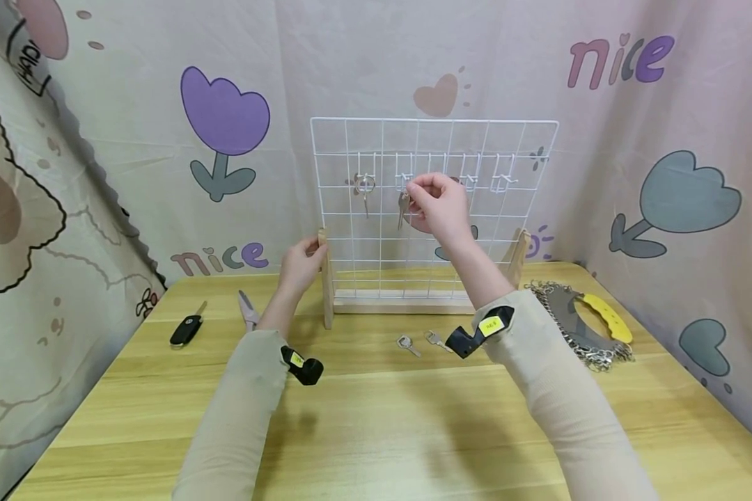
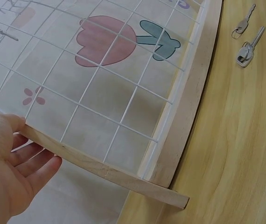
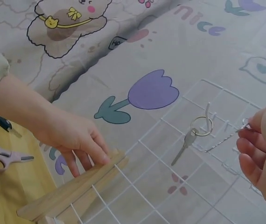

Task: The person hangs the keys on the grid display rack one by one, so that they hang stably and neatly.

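Note:
My right hand [image 1: 439, 205] pinches a small key [image 1: 403, 209] at the front of a white wire grid [image 1: 381, 240], near the second hook from the left. In the right wrist view the pinched item is a thin, jagged sliver [image 3: 221, 142], mostly covered by the right fingers. My left hand [image 1: 302, 266] holds the wooden upright [image 2: 105, 170] at the grid's left side, thumb on its edge. On the leftmost hook another key [image 3: 184, 145] hangs by a ring [image 3: 201, 125]. Further white hooks [image 1: 503, 182] line the grid to the right.
Two loose keys [image 1: 407, 344] [image 1: 437, 339] lie before the stand's wooden base [image 1: 401, 306]. To the left are a black car key [image 1: 186, 330] and pink-handled scissors [image 3: 2, 156]. A grey piece with a yellow handle [image 1: 608, 318] lies at right, with metal chain [image 1: 600, 358] around it.

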### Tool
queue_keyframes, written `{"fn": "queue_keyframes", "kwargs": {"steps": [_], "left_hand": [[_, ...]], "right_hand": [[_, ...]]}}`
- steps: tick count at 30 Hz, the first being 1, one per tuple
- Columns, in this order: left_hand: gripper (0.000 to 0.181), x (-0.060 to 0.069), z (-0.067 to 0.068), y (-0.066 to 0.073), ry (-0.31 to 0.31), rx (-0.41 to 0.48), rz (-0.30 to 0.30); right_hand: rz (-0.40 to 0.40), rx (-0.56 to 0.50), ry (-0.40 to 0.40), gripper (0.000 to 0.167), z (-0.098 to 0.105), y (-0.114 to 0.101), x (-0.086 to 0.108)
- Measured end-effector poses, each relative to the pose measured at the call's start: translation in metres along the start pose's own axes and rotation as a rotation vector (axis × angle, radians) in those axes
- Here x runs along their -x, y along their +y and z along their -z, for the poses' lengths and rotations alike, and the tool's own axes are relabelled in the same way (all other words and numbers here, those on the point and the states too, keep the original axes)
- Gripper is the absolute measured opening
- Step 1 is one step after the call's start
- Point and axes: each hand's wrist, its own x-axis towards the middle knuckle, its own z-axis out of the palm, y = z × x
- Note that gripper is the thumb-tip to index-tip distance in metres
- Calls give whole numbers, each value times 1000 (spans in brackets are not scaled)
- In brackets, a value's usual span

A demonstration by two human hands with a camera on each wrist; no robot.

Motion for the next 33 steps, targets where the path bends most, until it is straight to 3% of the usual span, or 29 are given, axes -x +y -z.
{"fn": "queue_keyframes", "kwargs": {"steps": [15, 22, 29, 33], "left_hand": [[45, -1, -1, -1, 1, 10, -4], [45, -1, -2, -2, 1, 11, -6], [45, -1, -2, -4, 3, 8, -2], [44, 0, -1, -3, 7, 17, -3]], "right_hand": [[3, 73, 120, 12, -9, -2, -7], [35, 195, 159, 14, -11, -1, -8], [66, 316, 167, 17, -13, 3, -8], [34, 268, 142, 17, -12, 7, -7]]}}
